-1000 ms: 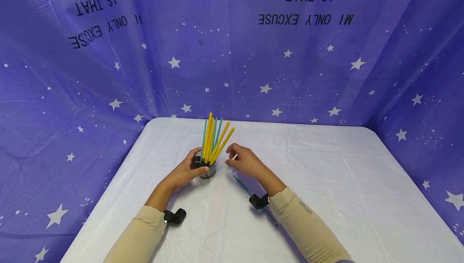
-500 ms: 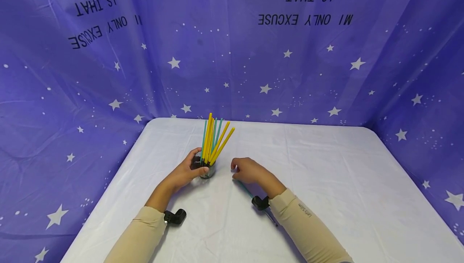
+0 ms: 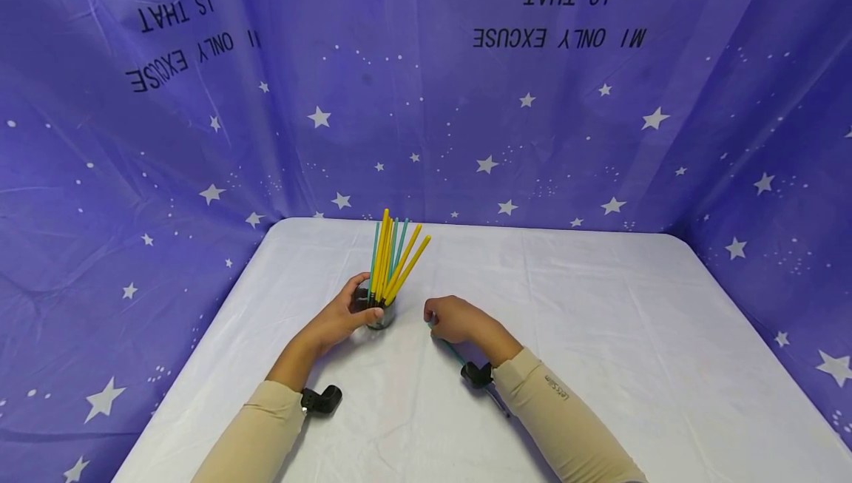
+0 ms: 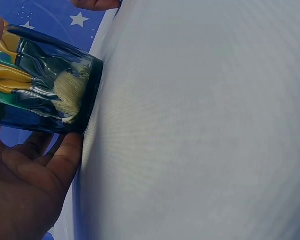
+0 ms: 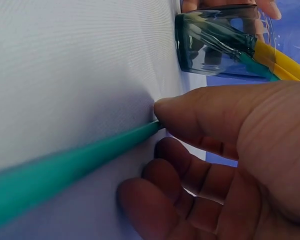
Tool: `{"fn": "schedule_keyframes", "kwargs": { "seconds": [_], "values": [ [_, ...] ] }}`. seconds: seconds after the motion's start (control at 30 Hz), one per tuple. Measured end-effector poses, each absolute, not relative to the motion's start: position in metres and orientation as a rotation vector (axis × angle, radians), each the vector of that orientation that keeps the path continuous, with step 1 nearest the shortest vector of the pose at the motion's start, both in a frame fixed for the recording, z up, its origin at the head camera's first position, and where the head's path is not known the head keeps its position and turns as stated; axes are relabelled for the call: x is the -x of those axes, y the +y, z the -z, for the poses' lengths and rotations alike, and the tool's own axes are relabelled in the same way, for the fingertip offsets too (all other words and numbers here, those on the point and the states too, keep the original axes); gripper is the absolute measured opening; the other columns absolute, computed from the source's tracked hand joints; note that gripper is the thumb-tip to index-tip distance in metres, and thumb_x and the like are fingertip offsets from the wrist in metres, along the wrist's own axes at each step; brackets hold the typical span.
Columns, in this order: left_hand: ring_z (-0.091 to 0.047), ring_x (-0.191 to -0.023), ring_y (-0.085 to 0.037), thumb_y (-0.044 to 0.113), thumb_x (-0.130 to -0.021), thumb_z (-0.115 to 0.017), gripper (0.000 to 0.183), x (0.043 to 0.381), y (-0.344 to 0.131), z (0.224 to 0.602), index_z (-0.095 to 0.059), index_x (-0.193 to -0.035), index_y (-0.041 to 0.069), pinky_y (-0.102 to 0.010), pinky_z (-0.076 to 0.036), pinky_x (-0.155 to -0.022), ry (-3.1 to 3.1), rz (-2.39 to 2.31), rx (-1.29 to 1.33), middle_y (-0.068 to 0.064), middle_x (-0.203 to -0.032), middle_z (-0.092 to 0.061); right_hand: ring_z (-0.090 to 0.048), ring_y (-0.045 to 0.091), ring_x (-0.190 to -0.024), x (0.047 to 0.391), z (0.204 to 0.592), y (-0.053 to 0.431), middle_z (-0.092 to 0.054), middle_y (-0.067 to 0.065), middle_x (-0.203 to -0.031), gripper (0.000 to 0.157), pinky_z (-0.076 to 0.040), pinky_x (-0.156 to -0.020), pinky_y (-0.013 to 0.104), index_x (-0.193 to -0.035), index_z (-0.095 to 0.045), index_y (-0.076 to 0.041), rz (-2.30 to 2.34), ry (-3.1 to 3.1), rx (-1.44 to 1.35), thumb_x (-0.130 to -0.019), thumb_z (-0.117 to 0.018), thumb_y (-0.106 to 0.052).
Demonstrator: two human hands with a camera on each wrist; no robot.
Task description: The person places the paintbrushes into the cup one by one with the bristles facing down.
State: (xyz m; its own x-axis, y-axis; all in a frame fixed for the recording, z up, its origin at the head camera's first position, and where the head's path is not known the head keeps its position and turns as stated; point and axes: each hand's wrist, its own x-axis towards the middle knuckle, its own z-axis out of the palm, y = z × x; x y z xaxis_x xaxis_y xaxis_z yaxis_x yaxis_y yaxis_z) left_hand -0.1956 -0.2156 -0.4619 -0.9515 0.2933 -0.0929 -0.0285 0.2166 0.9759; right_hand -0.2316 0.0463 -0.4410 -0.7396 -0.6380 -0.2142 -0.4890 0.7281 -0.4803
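Note:
My left hand (image 3: 342, 318) grips a clear glass (image 4: 92, 85) standing on the table, thumb on the near side and fingers round the back. Several paintbrushes (image 3: 382, 261) with yellow and green handles stand in it, handles up and pale bristles (image 4: 70, 92) down, as the left wrist view shows. To the right of the glass, my right hand (image 3: 459, 322) pinches the thin handle end of a green paintbrush (image 5: 75, 170) between thumb and fingers, low at the cloth. This brush slants toward the person under the right wrist; its middle is partly hidden by the wrist camera.
A white cloth (image 3: 599, 335) covers the table. Purple curtains (image 3: 426, 98) with stars and lettering enclose it at the back and both sides. Black cameras (image 3: 322, 399) are strapped to both wrists.
My right hand has come down and toward the person, from beside the glass to the end of the lying paintbrush, its fingers closing there. The left hand and glass keep their place.

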Motion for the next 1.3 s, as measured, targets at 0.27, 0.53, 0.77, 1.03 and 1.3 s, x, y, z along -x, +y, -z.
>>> {"fn": "schedule_keyframes", "kwargs": {
  "seconds": [0.27, 0.53, 0.77, 1.03, 1.3],
  "values": [
    [-0.042, -0.133, -0.036, 0.024, -0.09, -0.075, 0.082, 0.196, -0.216, 0.464, -0.022, -0.153, 0.021, -0.053, -0.028, -0.11, 2.243, -1.8, -0.252, -0.021, -0.143, -0.045, -0.053, 0.016, -0.077, 0.232, 0.442, 0.046, -0.057, -0.001, -0.081, 0.016, -0.045, -0.076, 0.036, -0.099, -0.062, -0.008, 0.566, 2.56, 0.879, -0.086, -0.069, 0.0],
    [-0.041, -0.134, -0.037, 0.022, -0.091, -0.073, 0.081, 0.197, -0.217, 0.465, -0.021, -0.154, 0.018, -0.05, -0.029, -0.108, 2.24, -1.81, -0.275, -0.024, -0.143, -0.044, -0.052, 0.016, -0.076, 0.233, 0.445, 0.048, -0.056, 0.0, -0.081, 0.016, -0.044, -0.073, 0.036, -0.093, -0.061, -0.01, 0.598, 2.541, 0.854, -0.086, -0.068, 0.002],
    [-0.043, -0.132, -0.034, 0.022, -0.091, -0.074, 0.08, 0.197, -0.216, 0.466, -0.023, -0.153, 0.021, -0.048, -0.03, -0.108, 2.221, -1.818, -0.27, -0.021, -0.141, -0.047, -0.051, 0.015, -0.068, 0.232, 0.44, 0.051, -0.055, 0.0, -0.08, 0.016, -0.044, -0.063, 0.03, -0.093, -0.061, -0.009, 0.688, 2.494, 0.839, -0.086, -0.069, 0.002],
    [-0.042, -0.133, -0.035, 0.026, -0.089, -0.075, 0.083, 0.197, -0.215, 0.465, -0.022, -0.153, 0.021, -0.05, -0.029, -0.109, 2.235, -1.814, -0.269, -0.021, -0.143, -0.045, -0.05, 0.014, -0.057, 0.23, 0.428, 0.052, -0.051, 0.002, -0.079, 0.013, -0.044, -0.056, 0.029, -0.1, -0.06, -0.005, 0.792, 2.452, 0.846, -0.089, -0.064, 0.002],
    [-0.042, -0.134, -0.035, 0.025, -0.09, -0.075, 0.083, 0.198, -0.215, 0.465, -0.021, -0.153, 0.021, -0.051, -0.028, -0.11, 2.244, -1.801, -0.255, -0.021, -0.144, -0.045, -0.054, 0.012, -0.056, 0.227, 0.414, 0.055, -0.057, 0.002, -0.082, 0.014, -0.046, -0.058, 0.029, -0.103, -0.059, -0.004, 0.892, 2.513, 0.914, -0.09, -0.061, 0.001]
  ]
}}
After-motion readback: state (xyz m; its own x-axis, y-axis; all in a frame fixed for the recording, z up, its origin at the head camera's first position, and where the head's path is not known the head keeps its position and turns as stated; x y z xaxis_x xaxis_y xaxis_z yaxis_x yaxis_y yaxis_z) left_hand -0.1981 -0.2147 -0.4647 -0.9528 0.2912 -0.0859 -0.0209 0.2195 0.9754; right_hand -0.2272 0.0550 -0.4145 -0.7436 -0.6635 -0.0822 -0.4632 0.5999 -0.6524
